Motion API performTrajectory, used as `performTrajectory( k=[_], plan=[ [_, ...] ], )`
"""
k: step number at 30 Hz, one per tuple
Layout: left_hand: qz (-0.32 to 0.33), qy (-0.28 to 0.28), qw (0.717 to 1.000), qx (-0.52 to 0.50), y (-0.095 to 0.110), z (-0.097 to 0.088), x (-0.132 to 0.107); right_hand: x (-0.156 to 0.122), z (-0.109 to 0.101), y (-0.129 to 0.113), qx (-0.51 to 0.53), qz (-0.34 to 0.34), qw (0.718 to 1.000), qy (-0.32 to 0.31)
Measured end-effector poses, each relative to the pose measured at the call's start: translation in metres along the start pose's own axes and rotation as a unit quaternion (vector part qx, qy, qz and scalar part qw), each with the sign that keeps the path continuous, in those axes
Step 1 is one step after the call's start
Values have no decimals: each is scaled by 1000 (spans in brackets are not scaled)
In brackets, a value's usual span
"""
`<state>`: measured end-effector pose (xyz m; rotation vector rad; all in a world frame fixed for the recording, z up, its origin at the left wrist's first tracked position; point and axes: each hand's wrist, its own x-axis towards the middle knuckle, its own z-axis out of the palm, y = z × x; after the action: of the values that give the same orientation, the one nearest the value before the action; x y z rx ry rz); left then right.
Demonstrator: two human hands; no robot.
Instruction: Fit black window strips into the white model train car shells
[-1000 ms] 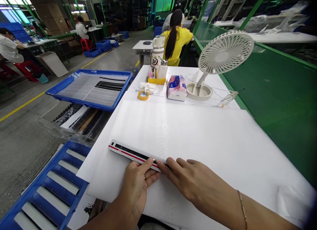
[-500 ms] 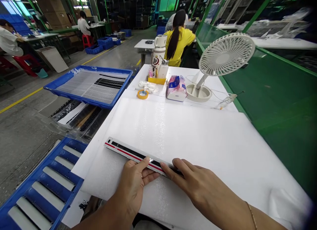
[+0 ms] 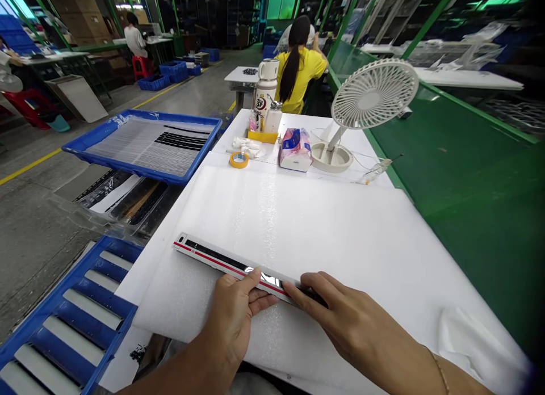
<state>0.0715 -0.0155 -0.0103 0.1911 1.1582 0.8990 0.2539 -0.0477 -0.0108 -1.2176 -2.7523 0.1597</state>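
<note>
A long white bar (image 3: 213, 254) with a red stripe and a black band lies slantwise on a white foam sheet (image 3: 298, 225). My left hand (image 3: 232, 318) grips its near edge, with the thumb on top. My right hand (image 3: 336, 310) has its fingers on the bar's right part, which they hide along with its right end. Between my hands, a bright glare covers the black band. The foam sheet rests on a white table (image 3: 272, 151).
A blue tray of black and white strips (image 3: 145, 145) and a blue rack (image 3: 72, 321) stand left of the table. Tape (image 3: 239, 160), tissues (image 3: 295, 150), a bottle (image 3: 264, 94) and a fan (image 3: 370, 100) stand beyond the foam. A green bench (image 3: 477, 213) runs along the right.
The whole scene has shifted left and up in the picture as my head moved. A bright glare has appeared on the bar's black band. Both hands stay on the bar.
</note>
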Motion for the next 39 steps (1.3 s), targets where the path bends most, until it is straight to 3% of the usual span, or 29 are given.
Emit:
performTrajectory(
  k=[3, 8, 14, 21, 28, 34, 39],
  plan=[
    [-2, 8, 1000, 10, 1, 0, 1, -5, 0, 2, 18, 8, 1000, 7],
    [-6, 1, 1000, 1, -1, -2, 3, 6, -7, -4, -36, -37, 998, 27],
    [-42, -60, 997, -28, -16, 4, -2, 9, -10, -8, -98, -56, 993, 44],
    [-14, -38, 999, -19, -20, 14, -3, -15, -3, -3, -7, 38, 999, 38],
    [-8, -22, 1000, -13, -21, 12, -2, -21, -7, -1, 24, 13, 998, 63],
    [-48, -67, 996, -19, -26, 14, -4, -9, -15, -2, -34, -30, 998, 51],
    [-49, -80, 995, -41, -40, 22, -5, -11, -11, 0, -21, -16, 999, 30]
  ],
)
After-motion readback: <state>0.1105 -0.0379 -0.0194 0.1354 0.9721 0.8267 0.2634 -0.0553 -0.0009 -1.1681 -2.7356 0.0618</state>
